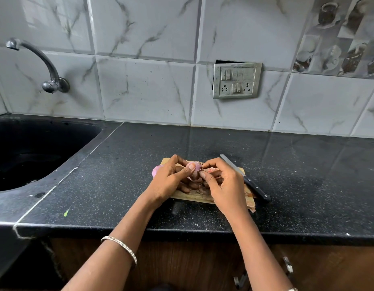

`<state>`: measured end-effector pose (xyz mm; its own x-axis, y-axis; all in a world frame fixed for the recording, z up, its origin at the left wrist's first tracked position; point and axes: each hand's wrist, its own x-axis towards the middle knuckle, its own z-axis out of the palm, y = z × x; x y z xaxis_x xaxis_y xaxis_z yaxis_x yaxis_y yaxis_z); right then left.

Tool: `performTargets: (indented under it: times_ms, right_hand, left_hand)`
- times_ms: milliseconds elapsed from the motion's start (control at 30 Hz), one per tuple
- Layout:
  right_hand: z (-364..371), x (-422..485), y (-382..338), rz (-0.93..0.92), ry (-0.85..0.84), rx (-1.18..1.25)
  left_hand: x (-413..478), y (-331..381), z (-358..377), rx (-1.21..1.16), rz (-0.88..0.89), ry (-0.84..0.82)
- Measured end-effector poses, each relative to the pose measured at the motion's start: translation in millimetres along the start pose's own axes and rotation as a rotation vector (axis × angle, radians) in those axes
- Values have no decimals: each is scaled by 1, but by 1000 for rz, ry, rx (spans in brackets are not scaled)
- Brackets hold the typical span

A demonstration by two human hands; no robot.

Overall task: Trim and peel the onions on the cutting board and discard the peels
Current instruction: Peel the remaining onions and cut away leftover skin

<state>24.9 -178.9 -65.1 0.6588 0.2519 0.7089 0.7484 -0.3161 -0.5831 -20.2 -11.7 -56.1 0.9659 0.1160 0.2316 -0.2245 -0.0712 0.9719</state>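
Over the cutting board [194, 198] and loose peels [250, 203], left hand [167, 181] round an onion [194, 168], right hand [226, 185] pinching its skin [200, 164].

Glossy speckled black stone counter [286, 175], pale wooden cutting board [194, 197], metal tap [45, 66], glossy marbled tiles [146, 89].

One wide-angle view from the person's head looks forward and down, facing the tiled wall [150, 85] across the counter [297, 169]. The cutting board [192, 199] lies close, just below centre; the sink [35, 143] sits at left.
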Motion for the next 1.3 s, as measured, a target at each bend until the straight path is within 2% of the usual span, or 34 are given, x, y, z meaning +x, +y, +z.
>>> performTargets:
  times_ms: [133, 300, 467, 700, 1133, 1300]
  right_hand:
    - [1, -1, 4, 46, -8, 52]
    - [1, 1, 3, -39, 8, 49]
    - [1, 3, 2, -72, 29, -11]
    - [3, 1, 3, -42, -48, -62]
    - [0, 1, 4, 94, 89, -99]
    - [0, 0, -4, 6, 37, -10]
  left_hand:
    - [-2, 2, 0, -24, 11, -21]
    - [-1, 1, -1, 26, 21, -81]
    - [0, 1, -1, 30, -14, -79]
    - [2, 1, 0, -7, -43, -36]
    - [0, 3, 1, -72, -55, -29]
    - [-1, 4, 0, -55, -57, -30]
